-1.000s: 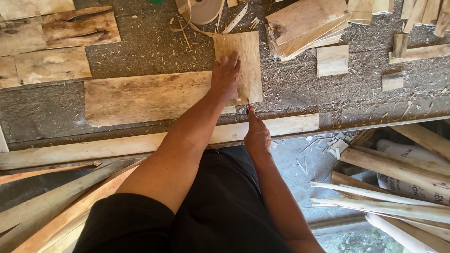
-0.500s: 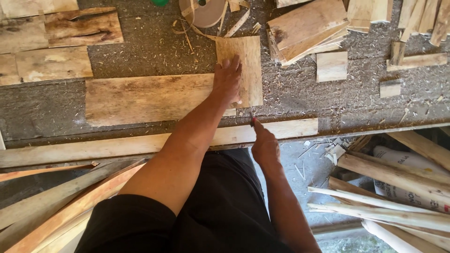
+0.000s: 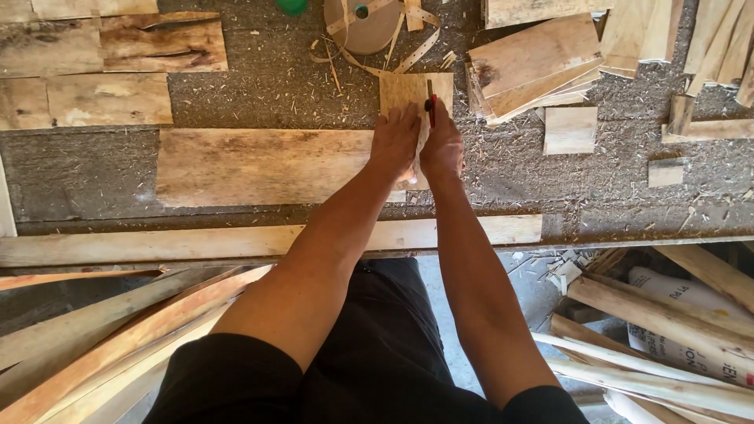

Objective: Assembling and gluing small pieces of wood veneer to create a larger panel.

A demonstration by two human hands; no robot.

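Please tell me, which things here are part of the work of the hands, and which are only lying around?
In the work:
left hand pressing the small wood sheet
right hand with a red-and-black tool
long wood sheet beside them

Lying around:
tape roll
stacked boards
small square piece
wood strips
white sack

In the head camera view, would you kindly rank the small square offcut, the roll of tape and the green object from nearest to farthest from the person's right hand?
From the right hand:
1. Small square offcut, on the bench just to its right.
2. Roll of tape, beyond the hands, slightly left.
3. Green object, at the top edge, further left still.
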